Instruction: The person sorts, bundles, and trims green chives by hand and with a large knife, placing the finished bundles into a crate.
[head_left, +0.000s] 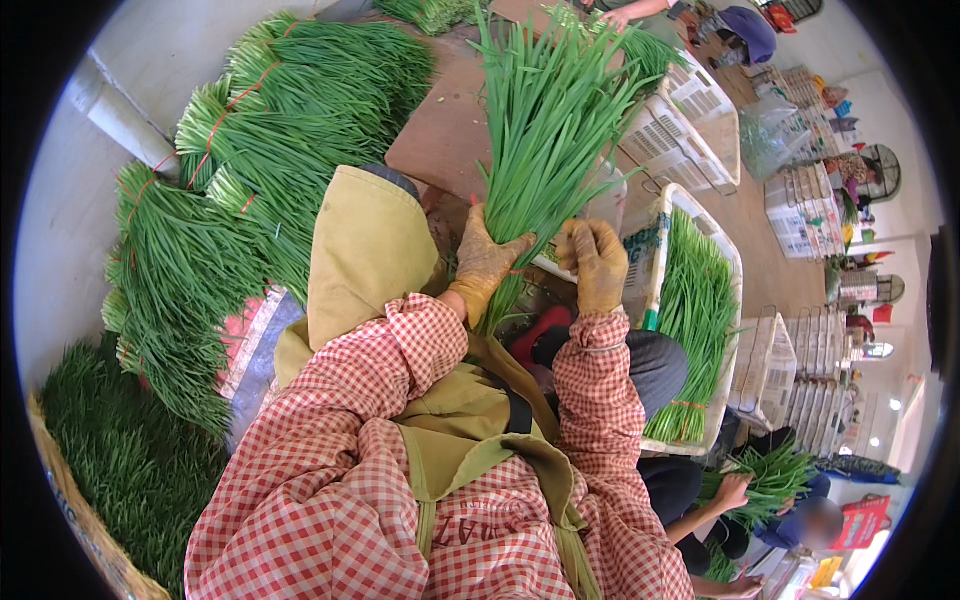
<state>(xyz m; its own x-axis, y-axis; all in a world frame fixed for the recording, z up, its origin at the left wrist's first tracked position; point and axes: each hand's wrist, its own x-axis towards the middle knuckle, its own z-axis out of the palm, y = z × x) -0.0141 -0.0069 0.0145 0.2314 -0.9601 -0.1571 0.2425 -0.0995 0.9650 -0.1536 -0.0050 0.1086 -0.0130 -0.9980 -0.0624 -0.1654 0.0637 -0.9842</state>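
My left hand, in a stained yellow glove, is wrapped around the lower part of a bunch of garlic chives. The long green leaves fan out away from me, and the stalk ends point towards my lap. A thin red band shows on the stalks beside my left thumb. My right hand, gloved alike, is held just right of the bunch, apart from the stalks. Its fingers are curled in, and nothing shows between them.
Banded chive bundles are heaped at left, above loose greens. A brown board lies ahead. At right stands a white plastic crate of chives, with other crates beyond. A co-worker's hand holds greens at lower right.
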